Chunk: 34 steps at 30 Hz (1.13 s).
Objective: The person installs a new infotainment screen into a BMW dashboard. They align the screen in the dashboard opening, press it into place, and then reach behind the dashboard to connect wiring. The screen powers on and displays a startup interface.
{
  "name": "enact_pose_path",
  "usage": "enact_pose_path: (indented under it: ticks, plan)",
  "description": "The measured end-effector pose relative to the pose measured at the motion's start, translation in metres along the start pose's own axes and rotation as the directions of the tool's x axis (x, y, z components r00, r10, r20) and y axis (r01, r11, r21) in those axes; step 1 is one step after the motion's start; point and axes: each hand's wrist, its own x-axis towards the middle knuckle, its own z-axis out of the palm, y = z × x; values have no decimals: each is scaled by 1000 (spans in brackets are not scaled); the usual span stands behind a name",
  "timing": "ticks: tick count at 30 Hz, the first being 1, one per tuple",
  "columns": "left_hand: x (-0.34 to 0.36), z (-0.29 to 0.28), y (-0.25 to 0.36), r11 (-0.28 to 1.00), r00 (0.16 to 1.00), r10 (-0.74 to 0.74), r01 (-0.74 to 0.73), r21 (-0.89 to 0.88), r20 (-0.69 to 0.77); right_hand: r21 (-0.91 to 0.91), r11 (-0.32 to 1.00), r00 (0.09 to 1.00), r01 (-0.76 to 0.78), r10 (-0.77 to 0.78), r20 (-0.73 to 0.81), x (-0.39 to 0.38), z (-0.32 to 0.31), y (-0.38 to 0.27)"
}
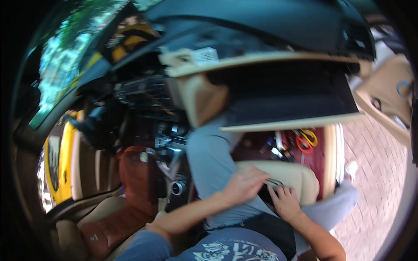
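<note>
I sit in a car's front seat, with both hands low over the cream seat cushion between my legs. My left hand has its fingers drawn together at one end of a thin black cable. My right hand is close beside it, fingers bent over a dark item at the cable's lower side. What the right fingertips hold is too dark and blurred to make out. The cable makes a small loop between the two hands.
Ahead hangs the lowered glove box with its dark interior. On the dark red floor mat lie red and yellow coiled cables and small tools. The centre console is at left; the door stands open at right over paving.
</note>
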Motion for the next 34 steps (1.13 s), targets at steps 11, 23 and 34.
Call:
enact_pose_path:
  ticks: [11, 23, 34]
  plan:
    - [-42, 3, 25, 952, 961, -274, 265, -151, -44, 161, 982, 964, -104, 139, -225, 7, 15, -3]
    - [-74, 2, 34, -43, 738, -528, 471, -881, 421, 796, 604, 935, -28, 298, -194, 24, -72, -48]
    - [-85, -72, 69, -346, 672, -616, 238, -908, 411, 665, 743, 971, 74, 99, -218, 80, -92, -131]
